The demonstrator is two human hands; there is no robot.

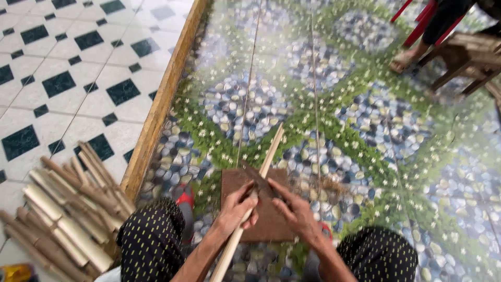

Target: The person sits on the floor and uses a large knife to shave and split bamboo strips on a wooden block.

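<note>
My left hand [236,209] grips a long pale bamboo strip [269,152] that runs from near my lap out past a brown square board [270,219] on the floor. My right hand [295,209] holds a dark knife blade [259,180] against the strip, just above the board. Both hands are close together over the board, between my knees in black dotted trousers [151,240].
A pile of split bamboo pieces [68,209] lies at the left on white and dark tiles. A wooden floor strip [159,102] divides those tiles from the pebble-and-flower patterned floor [365,130]. Another person's foot [404,60] and a wooden stool [469,55] are at the top right.
</note>
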